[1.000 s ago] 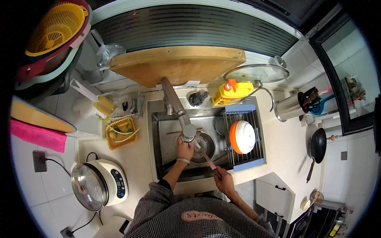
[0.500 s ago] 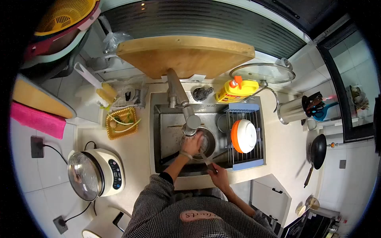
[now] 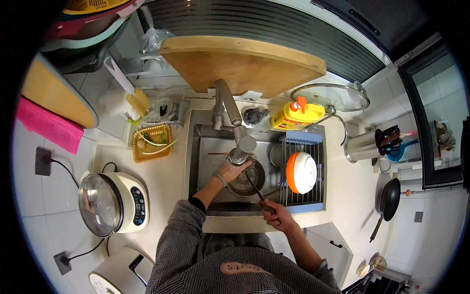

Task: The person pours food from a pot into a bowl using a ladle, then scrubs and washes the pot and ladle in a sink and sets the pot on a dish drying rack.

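Note:
My right hand [image 3: 278, 216] is closed around the dark handle of a kitchen knife [image 3: 255, 187], whose blade slants up and left over a metal pan [image 3: 254, 188]. The pan sits in the sink [image 3: 198, 147]. Just under the faucet head [image 3: 246, 145], my left hand [image 3: 234, 170] has its fingers stretched out to the right, above the pan's rim and near the knife tip. Water runs down from the faucet around those fingers. Part of the left hand is hidden by the faucet.
A rack [image 3: 320, 171] with an orange-and-white bowl [image 3: 305, 172] spans the sink's right side. Behind it stands a yellow bottle [image 3: 298, 116]. A yellow basket [image 3: 152, 156] of vegetable scraps and an electric cooker [image 3: 132, 206] are on the left counter. A wooden board [image 3: 240, 63] leans behind the faucet.
The knife has turned from lying broadside to a narrower, edge-on view. My left hand has shifted up and left, closer under the faucet. The whole view has tilted slightly.

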A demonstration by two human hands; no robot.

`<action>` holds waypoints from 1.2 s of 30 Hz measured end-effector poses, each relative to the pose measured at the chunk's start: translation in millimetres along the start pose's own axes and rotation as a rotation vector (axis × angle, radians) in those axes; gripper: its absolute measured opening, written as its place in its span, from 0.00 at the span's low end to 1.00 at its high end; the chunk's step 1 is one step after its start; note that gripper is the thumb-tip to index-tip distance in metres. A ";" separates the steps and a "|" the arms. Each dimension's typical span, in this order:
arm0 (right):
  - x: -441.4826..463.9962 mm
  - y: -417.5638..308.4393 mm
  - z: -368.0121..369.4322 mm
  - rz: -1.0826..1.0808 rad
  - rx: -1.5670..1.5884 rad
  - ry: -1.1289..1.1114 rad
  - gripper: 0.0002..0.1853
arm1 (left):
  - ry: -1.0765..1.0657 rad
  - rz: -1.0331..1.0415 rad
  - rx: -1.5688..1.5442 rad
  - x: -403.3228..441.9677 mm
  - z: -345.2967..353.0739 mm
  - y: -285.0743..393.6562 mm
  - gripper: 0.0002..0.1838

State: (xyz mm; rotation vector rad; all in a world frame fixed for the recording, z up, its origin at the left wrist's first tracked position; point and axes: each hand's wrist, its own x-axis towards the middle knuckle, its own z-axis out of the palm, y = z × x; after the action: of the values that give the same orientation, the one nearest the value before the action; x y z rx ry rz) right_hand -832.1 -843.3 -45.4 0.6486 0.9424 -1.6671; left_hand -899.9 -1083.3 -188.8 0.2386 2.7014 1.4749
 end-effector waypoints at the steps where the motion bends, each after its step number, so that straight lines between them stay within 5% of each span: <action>1: -0.3 3.5 0.6 0.048 0.051 -0.050 0.18 | 0.006 -0.001 -0.003 7.3 -3.4 -3.5 0.24; 4: 0.9 11.7 -5.4 0.147 0.138 -0.106 0.21 | -0.202 -0.450 -0.141 14.0 -12.1 -14.7 0.23; 6: -3.8 16.7 -9.0 0.166 0.313 -0.348 0.21 | 0.021 -0.219 0.132 3.3 -14.8 -22.6 0.22; 10: 9.9 33.7 -12.8 0.206 0.459 -0.435 0.22 | 0.372 -0.168 0.309 -15.2 39.2 -46.8 0.22; 12: 17.8 50.3 -13.9 0.195 0.475 -0.447 0.23 | 0.521 -0.895 -0.066 -21.7 67.5 -41.5 0.23; 13: 13.3 55.2 -8.3 0.184 0.470 -0.405 0.23 | 0.520 -0.898 -0.069 -22.6 77.3 -39.5 0.23; 15: 13.9 61.9 -6.9 0.166 0.440 -0.341 0.22 | 0.435 -1.280 -0.375 -22.3 91.8 -38.1 0.25; 17: 14.0 67.7 -4.4 0.137 0.415 -0.333 0.22 | 0.495 -1.304 -0.556 -23.9 85.8 -8.8 0.26; 18: 14.0 67.8 -3.3 0.095 0.381 -0.324 0.22 | 0.554 -1.306 -0.747 -22.0 81.5 1.2 0.28; 20: 7.4 68.3 0.5 0.079 0.415 -0.345 0.22 | 0.274 -1.117 -0.770 -26.7 101.4 -42.0 0.29; 23: 6.4 67.7 -0.1 0.084 0.476 -0.398 0.22 | -0.225 -1.151 -0.680 -8.2 127.3 -102.0 0.26; 25: 4.7 67.5 -0.2 0.100 0.510 -0.423 0.22 | 0.339 -0.561 0.070 -19.0 97.6 -59.4 0.22; 27: 2.3 67.3 3.0 0.153 0.579 -0.404 0.22 | 0.215 -0.433 0.348 -8.8 92.4 -70.3 0.20; 30: 17.7 68.3 1.8 0.164 0.675 -0.494 0.20 | 0.407 -0.562 -0.107 -6.1 72.0 -37.4 0.16; 32: 17.7 64.5 10.9 0.124 0.691 -0.471 0.21 | 0.418 -0.144 0.587 -13.8 43.6 7.6 0.17; 36: 20.6 56.1 7.0 0.091 0.730 -0.460 0.22 | 0.233 -0.085 0.354 -30.5 67.7 -7.4 0.18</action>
State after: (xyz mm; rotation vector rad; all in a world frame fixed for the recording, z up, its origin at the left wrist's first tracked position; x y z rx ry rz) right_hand -784.1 -867.1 -72.8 0.7142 -0.0459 -1.9569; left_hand -862.4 -1035.9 -232.5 -0.0390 3.1027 1.0537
